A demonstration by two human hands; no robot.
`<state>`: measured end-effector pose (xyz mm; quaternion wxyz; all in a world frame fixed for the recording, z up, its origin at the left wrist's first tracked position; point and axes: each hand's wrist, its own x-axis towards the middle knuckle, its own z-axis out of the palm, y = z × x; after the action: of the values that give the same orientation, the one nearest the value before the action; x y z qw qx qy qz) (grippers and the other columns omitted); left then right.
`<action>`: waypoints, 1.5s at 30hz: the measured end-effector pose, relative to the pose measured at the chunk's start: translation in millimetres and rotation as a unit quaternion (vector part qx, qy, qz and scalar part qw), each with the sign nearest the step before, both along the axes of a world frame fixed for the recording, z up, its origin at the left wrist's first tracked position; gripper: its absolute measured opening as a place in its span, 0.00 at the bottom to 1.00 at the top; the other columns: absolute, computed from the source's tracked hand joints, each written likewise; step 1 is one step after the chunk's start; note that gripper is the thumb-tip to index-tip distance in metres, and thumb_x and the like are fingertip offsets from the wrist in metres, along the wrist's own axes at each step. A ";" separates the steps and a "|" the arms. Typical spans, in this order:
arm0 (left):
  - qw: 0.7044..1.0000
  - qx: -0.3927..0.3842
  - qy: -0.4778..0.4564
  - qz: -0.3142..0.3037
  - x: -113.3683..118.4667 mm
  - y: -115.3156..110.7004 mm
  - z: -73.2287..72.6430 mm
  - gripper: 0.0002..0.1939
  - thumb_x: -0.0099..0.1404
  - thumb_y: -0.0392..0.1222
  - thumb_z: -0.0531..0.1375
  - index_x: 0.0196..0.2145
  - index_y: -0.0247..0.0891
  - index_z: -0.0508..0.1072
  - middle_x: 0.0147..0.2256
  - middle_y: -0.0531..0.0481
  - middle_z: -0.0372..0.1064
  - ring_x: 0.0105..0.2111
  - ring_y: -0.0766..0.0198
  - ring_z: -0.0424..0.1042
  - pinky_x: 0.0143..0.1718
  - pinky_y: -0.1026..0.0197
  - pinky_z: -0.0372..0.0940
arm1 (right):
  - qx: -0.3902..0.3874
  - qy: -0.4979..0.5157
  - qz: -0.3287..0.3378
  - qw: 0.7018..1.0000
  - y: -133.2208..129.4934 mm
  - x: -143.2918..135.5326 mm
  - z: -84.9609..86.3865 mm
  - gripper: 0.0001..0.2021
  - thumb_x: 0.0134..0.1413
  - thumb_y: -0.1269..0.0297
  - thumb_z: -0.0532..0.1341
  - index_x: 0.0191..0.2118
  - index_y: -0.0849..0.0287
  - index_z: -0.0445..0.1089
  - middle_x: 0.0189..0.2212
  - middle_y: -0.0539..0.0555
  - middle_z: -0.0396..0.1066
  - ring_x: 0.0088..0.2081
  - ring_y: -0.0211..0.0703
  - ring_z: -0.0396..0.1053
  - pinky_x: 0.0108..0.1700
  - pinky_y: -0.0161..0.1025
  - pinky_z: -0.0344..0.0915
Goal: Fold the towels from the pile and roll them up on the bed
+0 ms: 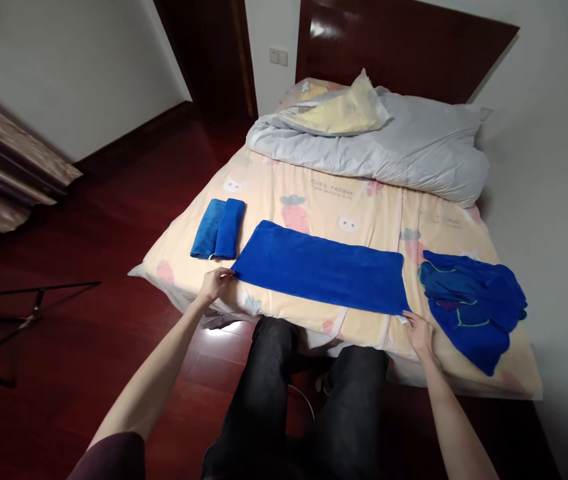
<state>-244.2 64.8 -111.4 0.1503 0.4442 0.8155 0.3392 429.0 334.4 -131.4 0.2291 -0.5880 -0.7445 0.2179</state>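
A blue towel [324, 270] lies spread out lengthwise on the bed, its long near edge facing me. My left hand [217, 283] pinches its near left corner. At the near right corner, the fingers of my right hand [418, 331] are closed on the cloth beside a small white tag [403, 320]. Two folded blue towels [218, 229] rest side by side just past my left hand. To the right of my right hand sits a crumpled heap of blue towels [479, 300] with green edging showing.
The bed [364, 207] has a yellow rabbit-and-carrot sheet. Toward the headboard [394, 47] lie a rolled grey quilt [429, 147] and a pale yellow pillow [344, 113]. A black metal stand [34, 307] is on the dark red floor at left, near a curtain [9, 167].
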 end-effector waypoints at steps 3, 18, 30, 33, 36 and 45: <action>0.994 -0.022 0.090 -0.064 -0.1 -7.1 -5.4 0.17 0.62 0.37 0.54 0.39 0.39 0.84 0.46 0.40 0.80 0.52 0.47 0.75 0.59 0.46 0.71 | 0.028 -0.001 -0.016 0.999 -0.5 5.3 -14.1 0.18 0.52 0.60 0.55 0.37 0.62 0.81 0.45 0.67 0.82 0.43 0.58 0.82 0.54 0.54 0.76; 0.937 -0.159 0.256 -0.177 10.9 -49.6 -1.1 0.20 0.62 0.30 0.56 0.45 0.40 0.84 0.39 0.36 0.76 0.46 0.43 0.72 0.48 0.46 0.71 | -0.002 -0.168 -0.041 0.985 -31.1 20.1 9.9 0.17 0.54 0.74 0.55 0.40 0.63 0.81 0.43 0.65 0.80 0.43 0.54 0.78 0.51 0.48 0.73; 0.963 0.075 0.160 -0.202 136.6 96.3 14.6 0.27 0.77 0.39 0.46 0.70 0.36 0.63 0.68 0.38 0.63 0.70 0.52 0.60 0.70 0.42 0.61 | 0.065 0.103 0.089 0.989 -44.7 -250.7 58.3 0.23 0.67 0.71 0.49 0.62 0.65 0.72 0.64 0.65 0.69 0.64 0.50 0.68 0.71 0.50 0.62; 0.961 0.054 0.117 -0.244 170.2 119.7 -19.1 0.28 0.76 0.38 0.45 0.70 0.33 0.63 0.69 0.38 0.63 0.71 0.53 0.59 0.71 0.42 0.61 | 0.009 0.195 0.124 0.973 -68.1 -330.2 32.7 0.23 0.70 0.67 0.48 0.64 0.63 0.70 0.65 0.63 0.69 0.67 0.49 0.66 0.72 0.51 0.61; 0.965 0.039 0.117 -0.233 184.6 120.0 -47.2 0.29 0.75 0.39 0.46 0.70 0.33 0.63 0.70 0.38 0.61 0.73 0.53 0.56 0.74 0.42 0.56 | -0.063 0.215 0.141 0.964 -90.2 -367.9 0.9 0.26 0.70 0.69 0.48 0.67 0.62 0.67 0.67 0.61 0.67 0.69 0.50 0.64 0.72 0.52 0.61; 0.966 0.040 0.136 -0.214 182.7 114.3 -48.2 0.30 0.75 0.39 0.47 0.71 0.41 0.63 0.70 0.45 0.61 0.72 0.53 0.58 0.75 0.40 0.50 | -0.072 0.192 0.240 0.949 -93.6 -352.2 -22.2 0.32 0.67 0.73 0.50 0.74 0.57 0.58 0.72 0.52 0.61 0.74 0.44 0.56 0.76 0.48 0.56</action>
<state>-61.6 179.1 -159.6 0.0889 0.6560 0.7000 0.2677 76.8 240.9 -153.6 0.2659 -0.3539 -0.7880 0.4279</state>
